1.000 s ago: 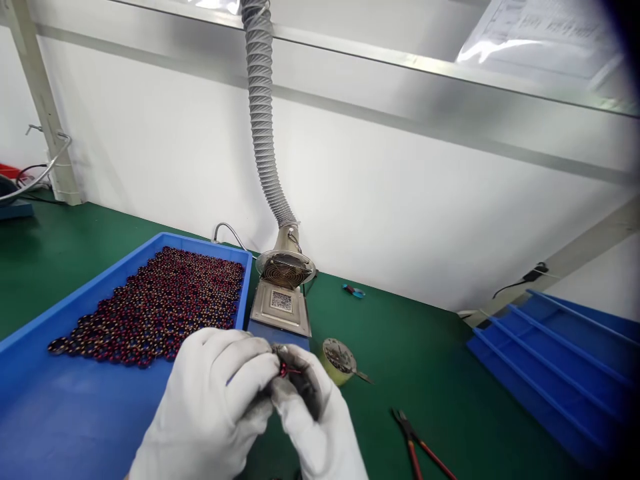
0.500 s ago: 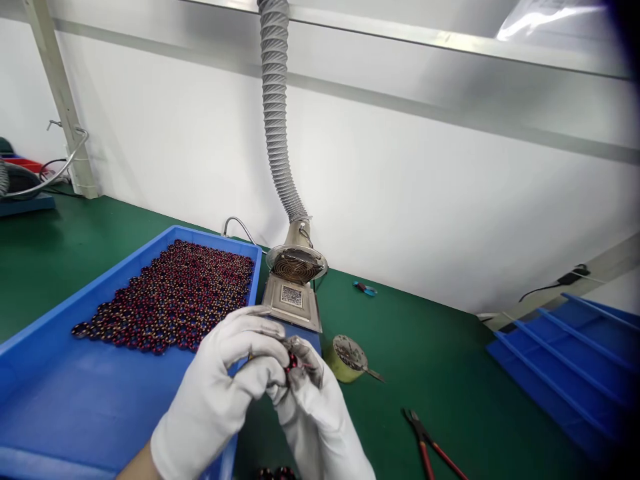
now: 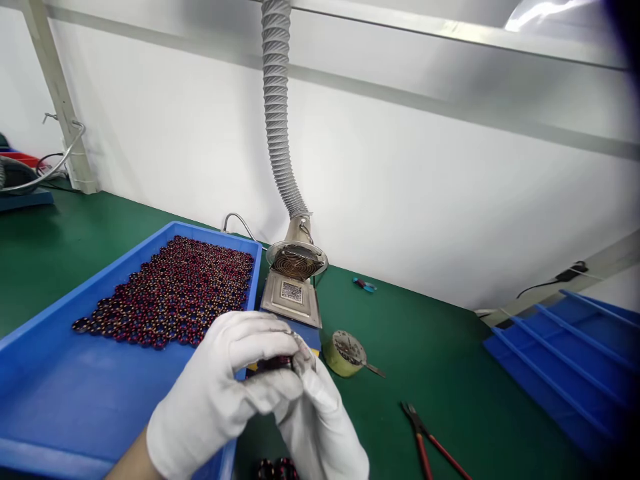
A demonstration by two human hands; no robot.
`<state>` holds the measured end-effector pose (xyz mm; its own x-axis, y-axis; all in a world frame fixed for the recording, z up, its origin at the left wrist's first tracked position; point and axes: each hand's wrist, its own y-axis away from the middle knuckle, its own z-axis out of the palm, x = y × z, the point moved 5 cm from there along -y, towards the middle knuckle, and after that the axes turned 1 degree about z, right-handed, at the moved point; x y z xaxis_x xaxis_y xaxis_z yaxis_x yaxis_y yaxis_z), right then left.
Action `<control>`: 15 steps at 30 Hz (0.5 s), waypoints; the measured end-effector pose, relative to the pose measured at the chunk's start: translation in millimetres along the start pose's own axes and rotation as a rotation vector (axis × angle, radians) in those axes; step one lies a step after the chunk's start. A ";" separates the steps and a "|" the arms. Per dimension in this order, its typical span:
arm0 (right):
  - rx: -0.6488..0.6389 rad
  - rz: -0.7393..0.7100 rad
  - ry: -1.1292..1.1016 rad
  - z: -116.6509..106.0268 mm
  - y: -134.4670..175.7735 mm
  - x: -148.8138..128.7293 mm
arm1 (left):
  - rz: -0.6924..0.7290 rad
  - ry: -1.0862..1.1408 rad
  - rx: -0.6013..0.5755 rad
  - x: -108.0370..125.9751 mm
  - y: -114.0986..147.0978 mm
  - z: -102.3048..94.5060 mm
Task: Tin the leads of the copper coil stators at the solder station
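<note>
In white gloves, my left hand (image 3: pixel 225 393) and my right hand (image 3: pixel 323 417) meet in front of the tray's right edge. Between their fingertips is a small dark-red wire-wound ring coil (image 3: pixel 277 363), partly covered by the fingers. My left fingers curl over and under it, while the right fingertips pinch at its right side. Just below the hands, a few similar coils (image 3: pixel 278 469) lie at the bottom edge of the view. The blue tray (image 3: pixel 125 393) to the left carries many such coils (image 3: pixel 180 293), packed close together.
Behind my hands stands a metal hot plate or solder pot (image 3: pixel 293 297) beneath a fume hood with a grey hose (image 3: pixel 276 100). A round yellowish tin (image 3: pixel 343 360) with a flat strip, red-handled cutters (image 3: pixel 421 433) and blue panels (image 3: pixel 565 360) are to the right on the green table (image 3: pixel 400 333).
The coil has turned between my fingers and now shows its side to the left of my right fingertips. My left fingers have shifted slightly right and closed around it.
</note>
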<state>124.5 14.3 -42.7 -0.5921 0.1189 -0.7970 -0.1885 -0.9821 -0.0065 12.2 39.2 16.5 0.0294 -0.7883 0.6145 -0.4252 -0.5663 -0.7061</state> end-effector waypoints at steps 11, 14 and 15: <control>-0.064 0.073 -0.206 5.7 1.1 -3.1 | -0.402 0.358 0.136 -20.9 5.1 -11.8; -0.050 0.101 -0.299 8.2 1.7 0.4 | -0.328 0.284 -0.022 -14.3 3.1 -2.3; -0.046 0.102 -0.291 8.2 2.6 1.9 | -0.292 0.274 -0.003 -12.1 2.2 -1.9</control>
<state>116.5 13.2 -39.3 -0.8069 0.0495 -0.5886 -0.0849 -0.9959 0.0326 9.1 47.9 8.2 -0.0930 -0.5006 0.8607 -0.4376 -0.7559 -0.4869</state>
